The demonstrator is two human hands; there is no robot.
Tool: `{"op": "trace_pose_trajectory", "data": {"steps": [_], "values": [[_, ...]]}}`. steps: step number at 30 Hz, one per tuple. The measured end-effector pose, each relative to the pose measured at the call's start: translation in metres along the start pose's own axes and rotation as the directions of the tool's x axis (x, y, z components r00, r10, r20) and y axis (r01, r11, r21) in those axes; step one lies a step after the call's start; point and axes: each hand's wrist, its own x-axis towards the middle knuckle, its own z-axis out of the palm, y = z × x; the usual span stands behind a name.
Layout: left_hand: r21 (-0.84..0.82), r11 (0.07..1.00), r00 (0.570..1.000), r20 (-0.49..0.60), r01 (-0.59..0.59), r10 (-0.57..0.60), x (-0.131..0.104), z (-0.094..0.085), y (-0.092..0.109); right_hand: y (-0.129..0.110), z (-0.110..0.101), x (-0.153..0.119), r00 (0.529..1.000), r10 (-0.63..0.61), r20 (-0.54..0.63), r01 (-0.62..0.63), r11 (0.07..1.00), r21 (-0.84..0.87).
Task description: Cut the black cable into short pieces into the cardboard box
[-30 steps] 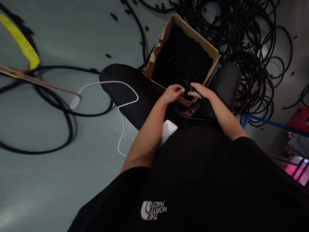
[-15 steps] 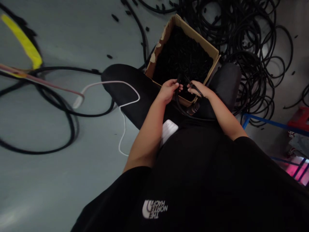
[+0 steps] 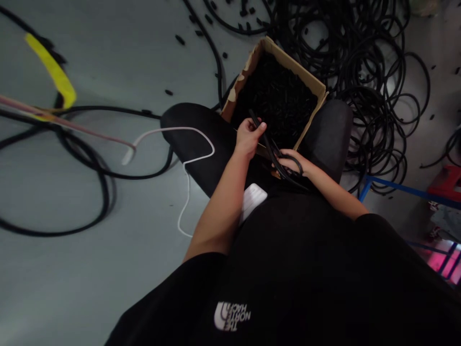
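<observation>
A seated person works a black hose between the two hands over the lap. The left hand is closed on the hose near its free end, the thumb laid along it and a short length standing out past the fingers. From this hand the hose slants down toward the body, passing just beside the right hand. The right hand is gripping black scissors by the handles; from here I cannot tell whether the blades touch the hose.

Directly beyond both hands stands a cardboard box, tilted to the view, its near edge close to the left hand and its inside filled with small black pieces. Beyond the right hand and to its right lies a large tangle of black tubing. Well to the left of the left hand, a loop of black tube rests on the floor, near a yellow strip. Nearer the body than the left hand, a white block lies beside the forearm; a white cord crosses the left thigh.
</observation>
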Motion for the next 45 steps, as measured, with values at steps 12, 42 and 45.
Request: {"op": "trace_pose_trajectory", "data": {"steps": [12,42,45], "values": [[-0.198,0.964,0.957,0.263,0.178,-0.123,-0.061,0.005,0.093,-0.009,-0.050,-0.034,0.874,-0.477,-0.093,0.382,0.792,-0.476],[0.808,0.532,0.966,0.241,-0.255,0.097,-0.147,0.020,0.087,-0.009,-0.022,-0.036,0.906,-0.422,-0.040,0.292,0.691,-0.662],[0.775,0.559,0.952,0.286,-0.294,0.104,-0.144,0.017,0.087,-0.012,-0.029,-0.035,0.888,-0.460,0.015,0.348,0.649,-0.677]]}}
